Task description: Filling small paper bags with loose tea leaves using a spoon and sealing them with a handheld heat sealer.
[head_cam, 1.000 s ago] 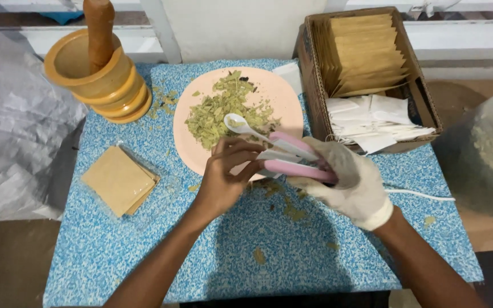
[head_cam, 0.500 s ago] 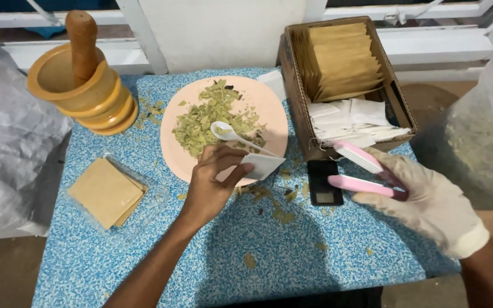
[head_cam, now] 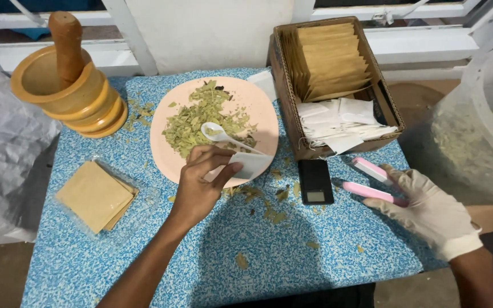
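Note:
My bare left hand [head_cam: 201, 179] pinches a small white sachet [head_cam: 250, 164] at the near edge of a pink plate [head_cam: 172, 165]. The plate carries a heap of dried green leaves [head_cam: 192, 117] and a white plastic spoon [head_cam: 223, 137]. My right hand [head_cam: 429, 208], in a white glove, grips a pink hand-held sealer [head_cam: 372, 182] with its two arms apart, low over the right side of the blue speckled table [head_cam: 292, 251]. A small black pocket scale [head_cam: 315, 181] lies between the two hands.
A cardboard box [head_cam: 283, 97] with brown envelopes and white sachets stands at the back right. A wooden mortar with pestle [head_cam: 67, 85] stands back left. Flat brown packets [head_cam: 95, 195] lie at the left. A clear tub of leaves [head_cam: 475, 125] sits off the table's right edge.
The right hand has carried the pink sealer away from the sachet to the right side of the table. The left hand stays at the plate's edge with the sachet.

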